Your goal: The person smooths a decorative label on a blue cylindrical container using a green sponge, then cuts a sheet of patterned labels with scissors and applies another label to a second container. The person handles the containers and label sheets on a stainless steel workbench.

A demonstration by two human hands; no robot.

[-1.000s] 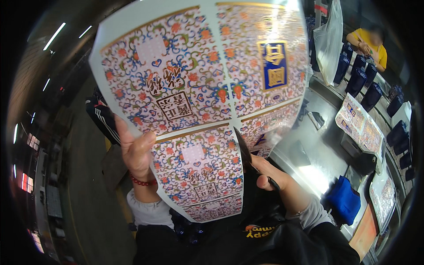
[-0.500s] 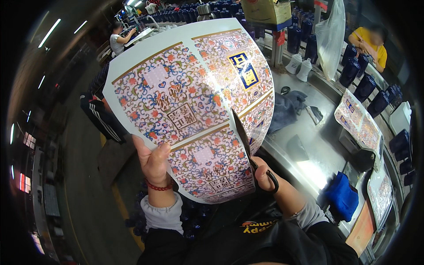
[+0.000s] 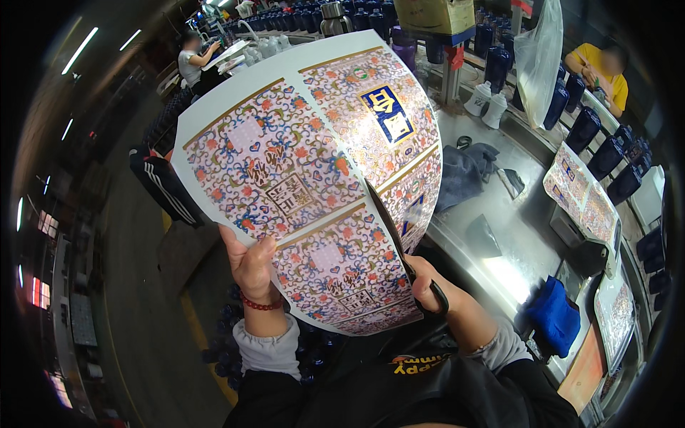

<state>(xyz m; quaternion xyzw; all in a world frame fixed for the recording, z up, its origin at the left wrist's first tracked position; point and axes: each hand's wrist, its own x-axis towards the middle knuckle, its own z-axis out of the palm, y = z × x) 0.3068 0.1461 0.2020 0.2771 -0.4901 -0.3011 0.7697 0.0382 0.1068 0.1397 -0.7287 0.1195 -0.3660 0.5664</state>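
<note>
A large white-edged printed sheet [image 3: 278,167], covered in colourful floral panels with pale strips between them, fills the middle of the view. My left hand [image 3: 254,267] pinches its lower left edge, thumb on the printed face. My right hand [image 3: 427,285] grips black-handled scissors [image 3: 384,217] at the sheet's lower right edge. Their dark blades reach up into the sheet along the pale strip between the left and right panels. The sheet bows, its right part curving away. Part of the lower blade is hidden by the paper.
A metal worktop [image 3: 471,228] at right carries a grey cloth [image 3: 467,171], a blue cloth [image 3: 553,317] and more printed sheets [image 3: 581,192]. Dark blue bottles [image 3: 606,157] line its far side under a hanging plastic bag [image 3: 539,68]. Co-workers [image 3: 603,71] sit at the back right and back left.
The sheet has tilted and shifted slightly, its lower edge a little lower and farther right. Both hands keep their hold, and the scissors stay in the cut.
</note>
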